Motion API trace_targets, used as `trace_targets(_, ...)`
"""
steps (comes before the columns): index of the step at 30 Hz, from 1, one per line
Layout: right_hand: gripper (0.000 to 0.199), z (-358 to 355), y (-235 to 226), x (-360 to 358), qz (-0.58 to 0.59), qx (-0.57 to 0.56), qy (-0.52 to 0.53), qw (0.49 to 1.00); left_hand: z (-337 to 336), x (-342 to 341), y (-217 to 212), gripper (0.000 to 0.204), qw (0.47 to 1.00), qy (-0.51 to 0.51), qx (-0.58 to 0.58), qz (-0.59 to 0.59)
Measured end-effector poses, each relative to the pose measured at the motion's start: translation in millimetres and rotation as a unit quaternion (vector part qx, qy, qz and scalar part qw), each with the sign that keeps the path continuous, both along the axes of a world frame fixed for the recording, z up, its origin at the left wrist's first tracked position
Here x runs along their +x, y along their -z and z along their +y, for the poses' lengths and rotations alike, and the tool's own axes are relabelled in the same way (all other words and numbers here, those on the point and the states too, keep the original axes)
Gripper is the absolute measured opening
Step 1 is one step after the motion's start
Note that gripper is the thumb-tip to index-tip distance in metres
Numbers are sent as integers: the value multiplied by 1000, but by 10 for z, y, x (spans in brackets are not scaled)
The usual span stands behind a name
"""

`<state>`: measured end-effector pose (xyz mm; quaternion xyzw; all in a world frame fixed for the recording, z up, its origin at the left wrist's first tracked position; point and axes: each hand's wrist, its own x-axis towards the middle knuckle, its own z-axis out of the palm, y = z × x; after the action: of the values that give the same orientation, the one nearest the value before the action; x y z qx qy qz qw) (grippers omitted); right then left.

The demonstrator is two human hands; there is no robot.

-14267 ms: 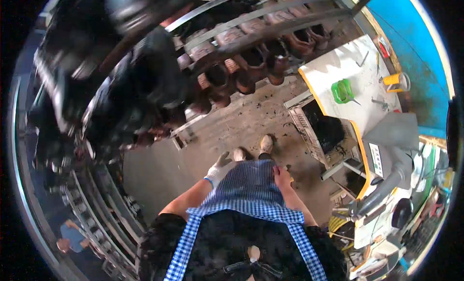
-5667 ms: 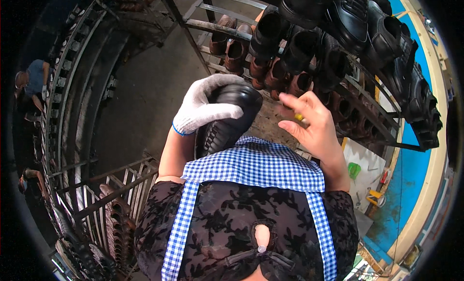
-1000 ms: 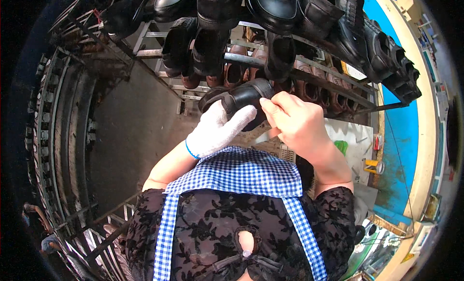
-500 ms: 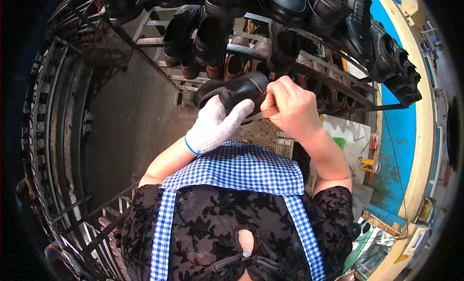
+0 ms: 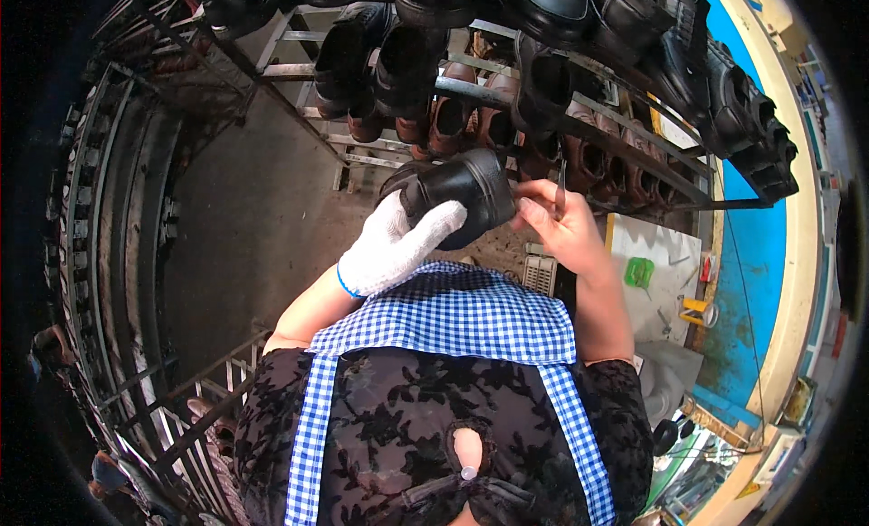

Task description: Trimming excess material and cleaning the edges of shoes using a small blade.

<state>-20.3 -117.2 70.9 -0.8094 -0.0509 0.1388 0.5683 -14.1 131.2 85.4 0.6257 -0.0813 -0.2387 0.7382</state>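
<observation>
Black shoe [image 5: 462, 193] held up before the rack [image 5: 579, 128], at twelve o'clock from the apron [image 5: 453, 313]; gloved left hand [image 5: 394, 245] clasped under its sole from seven o'clock, bare right hand [image 5: 554, 220] at three o'clock, fingers closed on what looks like a thin metal tool [image 5: 561, 184], hard to make out; shoe turned toe-rightward since half a second ago, right hand drawn off its edge to the side; trimming apparently paused, more shoes hanging overhead at one o'clock.
</observation>
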Motion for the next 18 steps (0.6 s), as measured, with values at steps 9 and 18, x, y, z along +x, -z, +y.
trace_targets(9, 70, 617, 733, -6, 375, 320, 35, 869, 233, -148, 377, 34, 755, 131, 365, -530)
trace_targets(18, 69, 769, 1025, -14, 403, 472, -44, 783, 831, -214, -113, 57, 895, -358, 99, -248)
